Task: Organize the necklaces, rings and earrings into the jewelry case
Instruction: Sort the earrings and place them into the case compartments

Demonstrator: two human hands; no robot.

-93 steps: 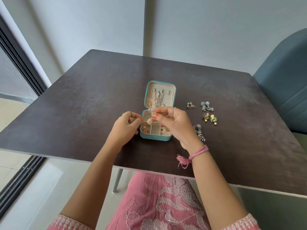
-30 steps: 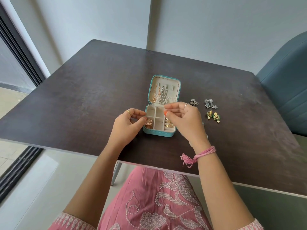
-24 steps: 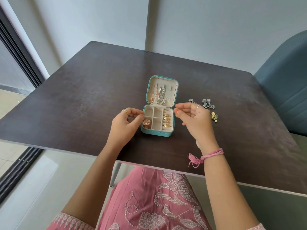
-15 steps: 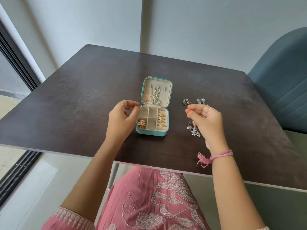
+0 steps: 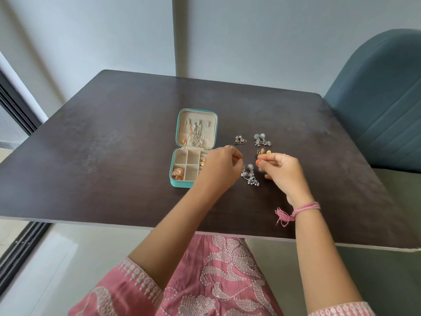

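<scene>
Head view shows the jewelry case (image 5: 182, 174) open on the dark table (image 5: 91, 144), necklaces (image 5: 192, 136) hanging in its raised lid, a rose-gold ring (image 5: 177, 174) in the near-left compartment and gold rings (image 5: 202, 162) partly hidden in the right slots. Loose earrings lie on the table to its right: a triangular pair (image 5: 240, 140), a silver pair (image 5: 262, 139) farther right, a gold and green pair (image 5: 262, 152), and a silver dangling pair (image 5: 250, 175) between the two hands.

The left hand (image 5: 222, 167) hovers with curled fingers over the case's right edge; whether it holds anything I cannot tell. The right hand (image 5: 281, 169) has thumb and forefinger pinched together just beside the gold and green pair, possibly on one of them, though the fingertips blur into it.

These earrings look light, small and fiddly, with dangling beads likely to tangle or snag. Taking each by its solid top stud, not the hanging part, seems safest.
</scene>
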